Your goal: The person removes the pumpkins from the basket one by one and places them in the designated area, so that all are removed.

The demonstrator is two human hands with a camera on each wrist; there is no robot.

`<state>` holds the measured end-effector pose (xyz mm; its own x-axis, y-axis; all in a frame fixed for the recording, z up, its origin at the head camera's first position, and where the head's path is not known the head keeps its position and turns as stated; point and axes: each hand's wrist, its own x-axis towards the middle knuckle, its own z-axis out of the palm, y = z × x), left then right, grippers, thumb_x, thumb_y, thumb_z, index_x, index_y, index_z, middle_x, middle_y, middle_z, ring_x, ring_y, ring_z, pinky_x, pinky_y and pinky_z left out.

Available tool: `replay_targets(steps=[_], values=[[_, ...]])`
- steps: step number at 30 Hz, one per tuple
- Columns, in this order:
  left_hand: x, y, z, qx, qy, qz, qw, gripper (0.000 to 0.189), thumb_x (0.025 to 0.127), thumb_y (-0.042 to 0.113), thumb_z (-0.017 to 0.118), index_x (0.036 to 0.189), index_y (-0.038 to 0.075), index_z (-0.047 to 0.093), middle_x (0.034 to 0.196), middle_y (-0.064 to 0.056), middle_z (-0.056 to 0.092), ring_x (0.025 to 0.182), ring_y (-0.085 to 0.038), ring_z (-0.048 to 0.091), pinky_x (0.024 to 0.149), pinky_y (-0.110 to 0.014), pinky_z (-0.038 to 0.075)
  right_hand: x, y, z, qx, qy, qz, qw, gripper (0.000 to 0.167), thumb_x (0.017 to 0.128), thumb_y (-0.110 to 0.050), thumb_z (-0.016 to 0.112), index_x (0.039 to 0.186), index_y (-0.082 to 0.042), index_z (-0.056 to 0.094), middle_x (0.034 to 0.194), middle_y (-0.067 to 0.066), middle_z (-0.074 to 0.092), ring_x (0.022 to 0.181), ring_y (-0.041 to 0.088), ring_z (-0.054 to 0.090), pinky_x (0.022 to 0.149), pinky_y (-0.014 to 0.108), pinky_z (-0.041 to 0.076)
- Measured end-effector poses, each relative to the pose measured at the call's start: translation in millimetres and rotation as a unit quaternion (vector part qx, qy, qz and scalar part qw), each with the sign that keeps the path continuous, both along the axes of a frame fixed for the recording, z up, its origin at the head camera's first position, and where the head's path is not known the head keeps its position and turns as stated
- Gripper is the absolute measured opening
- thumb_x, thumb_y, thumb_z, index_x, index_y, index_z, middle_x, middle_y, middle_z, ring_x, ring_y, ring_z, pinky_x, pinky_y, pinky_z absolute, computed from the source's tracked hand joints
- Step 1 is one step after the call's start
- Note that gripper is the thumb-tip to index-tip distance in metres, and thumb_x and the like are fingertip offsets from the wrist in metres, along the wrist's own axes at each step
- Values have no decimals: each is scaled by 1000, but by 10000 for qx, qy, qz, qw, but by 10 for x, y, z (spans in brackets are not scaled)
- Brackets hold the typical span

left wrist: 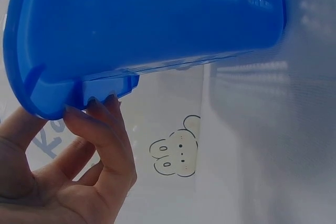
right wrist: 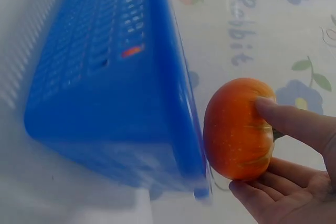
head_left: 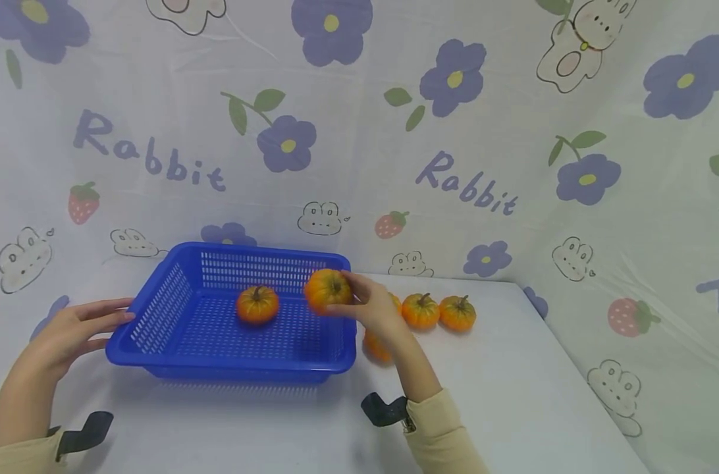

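Observation:
A blue plastic basket with slotted walls stands on the white table. The left hand grips its left rim; in the left wrist view the fingertips curl under the rim's edge. Above the basket's right end, the right hand holds a small orange pumpkin between thumb and fingers. Seen from the right wrist, this pumpkin is right beside the basket's rim, its stem turned towards the palm. One more pumpkin sits upright on the basket floor, stem up.
Right of the basket, several pumpkins lie on the table, including one beside another at the back and one partly hidden by the right hand and basket. A white cloth printed with rabbits and flowers hangs behind.

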<state>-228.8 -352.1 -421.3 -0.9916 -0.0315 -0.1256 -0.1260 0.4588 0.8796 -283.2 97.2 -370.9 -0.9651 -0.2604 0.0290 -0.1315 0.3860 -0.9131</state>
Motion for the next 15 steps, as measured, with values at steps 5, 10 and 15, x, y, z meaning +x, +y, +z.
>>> replay_targets(steps=[5,10,15], values=[[-9,-14,-21,113,29,-11,9999,68,96,41,59,144,-4,41,92,38,55,85,12,59,75,-20,56,4,161,-3,151,-4,-187,9997,73,82,-24,79,147,-17,44,152,6,44,142,28,40,110,47,44],[-33,-37,-49,102,7,21,9999,71,95,44,60,144,-3,42,92,37,56,85,12,59,76,-22,57,0,350,-18,243,-100,-418,9988,75,83,-27,78,148,-19,42,152,6,45,142,29,41,109,48,45],[-28,-38,-42,165,-21,0,9999,65,96,42,59,143,0,44,93,37,57,86,12,59,75,-20,56,9,545,-19,455,-219,-549,9972,76,84,-30,76,149,-18,40,154,7,41,145,29,36,118,51,32]])
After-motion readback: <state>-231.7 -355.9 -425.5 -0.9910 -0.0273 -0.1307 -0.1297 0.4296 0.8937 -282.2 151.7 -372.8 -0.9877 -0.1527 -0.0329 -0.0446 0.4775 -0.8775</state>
